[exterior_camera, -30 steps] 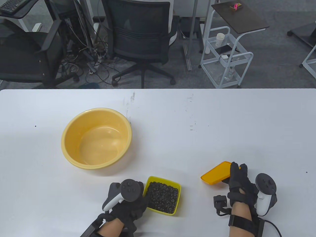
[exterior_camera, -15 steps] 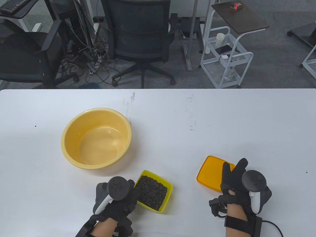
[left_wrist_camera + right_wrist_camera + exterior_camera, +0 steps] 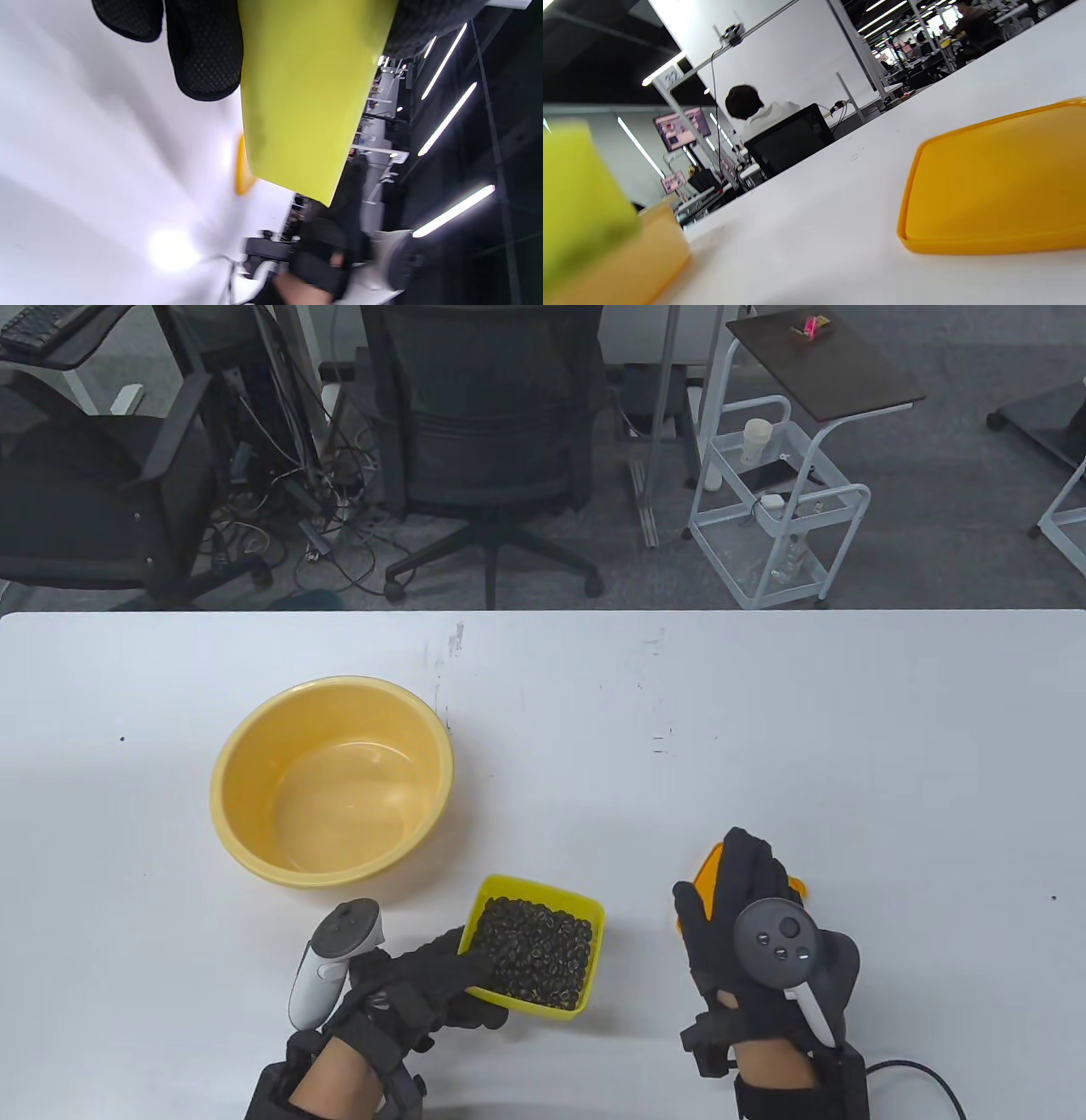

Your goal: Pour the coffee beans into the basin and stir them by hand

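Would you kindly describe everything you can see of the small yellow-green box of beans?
The box is a small, square, open-topped container of what looks like lime-yellow plastic, with smooth plain walls. It has no lid on and is filled nearly to the rim with dark coffee beans. It sits low near the table's front edge, below and to the right of the basin. The left hand grips its left wall, fingers curled around it. Nothing else touches it.

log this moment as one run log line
left hand: grips bean box | right hand: flat over orange lid on table | basin: no beans in it | pour: not yet done
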